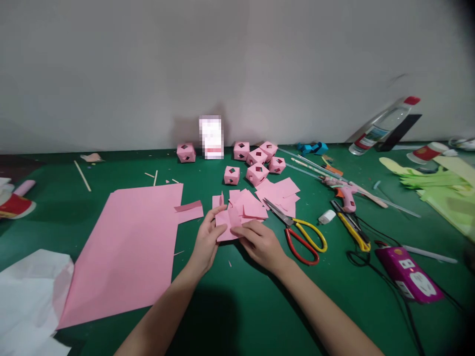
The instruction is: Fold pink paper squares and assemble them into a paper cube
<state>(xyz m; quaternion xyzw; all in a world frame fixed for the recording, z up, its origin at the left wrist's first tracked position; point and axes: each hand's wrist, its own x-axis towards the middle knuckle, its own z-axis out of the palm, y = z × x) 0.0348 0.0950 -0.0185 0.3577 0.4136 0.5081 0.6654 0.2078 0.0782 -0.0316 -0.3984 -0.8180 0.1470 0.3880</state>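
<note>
Between both hands is a small folded piece of pink paper (227, 232), raised a little off the green table. My left hand (208, 236) pinches its left side, thumb in front. Fingers of my right hand (261, 243) press on its lower right part. Just behind lies a pile of cut pink paper pieces (249, 203), partly hidden by the hands. Scissors (293, 225) with one red and one yellow handle rest open to the right, blades touching the pile. Several pink paper boxes (257, 174) with diamond-shaped holes stand behind the pile.
A large pink sheet (137, 242) lies left, near crumpled white paper (37, 282). To the right are a pink glue gun (347, 193), a yellow cutter (356, 232), a purple power strip (410, 274) with cables and green paper (445, 193). A bottle (386, 126) leans on the wall.
</note>
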